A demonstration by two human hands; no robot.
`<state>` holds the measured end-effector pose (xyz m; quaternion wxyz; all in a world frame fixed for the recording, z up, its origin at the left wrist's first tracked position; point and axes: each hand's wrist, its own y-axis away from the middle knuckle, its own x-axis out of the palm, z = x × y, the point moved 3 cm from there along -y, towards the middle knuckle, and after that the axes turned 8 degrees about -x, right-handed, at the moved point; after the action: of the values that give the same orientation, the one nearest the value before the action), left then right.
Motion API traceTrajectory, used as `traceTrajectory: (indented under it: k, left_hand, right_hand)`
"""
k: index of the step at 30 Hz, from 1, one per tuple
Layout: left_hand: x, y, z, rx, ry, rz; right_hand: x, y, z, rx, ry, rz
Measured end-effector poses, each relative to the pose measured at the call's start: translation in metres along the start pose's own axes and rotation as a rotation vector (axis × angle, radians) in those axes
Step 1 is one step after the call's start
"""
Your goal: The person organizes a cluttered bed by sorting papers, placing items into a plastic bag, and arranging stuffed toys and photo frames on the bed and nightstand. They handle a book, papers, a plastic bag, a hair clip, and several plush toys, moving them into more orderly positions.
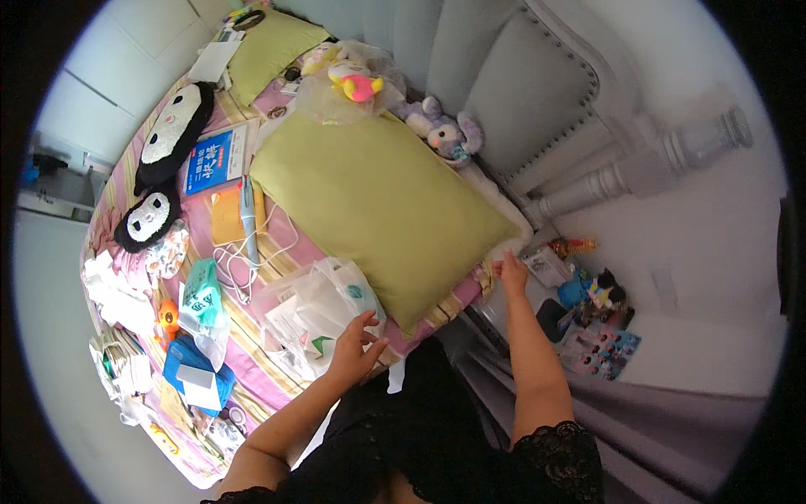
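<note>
My left hand (354, 351) is open, its fingers apart, at the right edge of a white translucent plastic bag (290, 323) that holds papers and pale items. No grip on the bag shows. My right hand (511, 275) is just off the near right corner of a large green pillow (378, 202). Its fingers look loosely apart, with nothing visible between them. Under that corner a white fluffy edge (519, 225) sticks out. The pillow lies flat on the pink striped bedding (252, 370), beside the bag.
Left of the pillow lie a hair styling iron (248, 214) with a white cord, a blue book (211, 160) and black-and-white plush cushions (175, 134). A purple plush toy (443, 134) sits against the grey headboard (529, 92). Toys (600, 290) lie low at the right.
</note>
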<state>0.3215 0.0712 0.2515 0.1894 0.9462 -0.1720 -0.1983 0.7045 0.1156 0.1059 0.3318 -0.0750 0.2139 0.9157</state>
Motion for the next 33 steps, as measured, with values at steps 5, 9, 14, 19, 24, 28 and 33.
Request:
traceTrajectory:
  k: [5, 9, 14, 19, 24, 28, 33]
  left_hand:
    - [-0.012, -0.043, -0.016, -0.036, 0.108, -0.141]
    - [-0.021, -0.067, -0.022, -0.065, 0.224, -0.289]
    - [-0.033, -0.075, -0.017, -0.131, 0.265, -0.43]
    - [-0.038, -0.065, 0.001, -0.289, 0.252, -0.553]
    - [-0.035, -0.077, 0.003, -0.347, 0.327, -0.533]
    - [-0.034, -0.093, 0.0, -0.326, 0.368, -0.516]
    - [-0.037, -0.108, 0.003, -0.29, 0.365, -0.464]
  right_hand:
    - [0.114, -0.036, 0.071, -0.053, 0.09, 0.247]
    - [0.221, -0.086, 0.117, -0.247, 0.201, 0.49]
    - [0.355, -0.148, 0.198, -0.917, 0.492, 0.437]
    - [0.453, -0.164, 0.262, -1.015, 0.699, 0.178]
    - [0.489, -0.229, 0.207, -0.751, 0.692, 0.532]
    - [0.422, -0.168, 0.182, -1.024, 0.466, 0.599]
    - [0.252, -0.066, 0.167, -1.084, 0.675, 0.596]
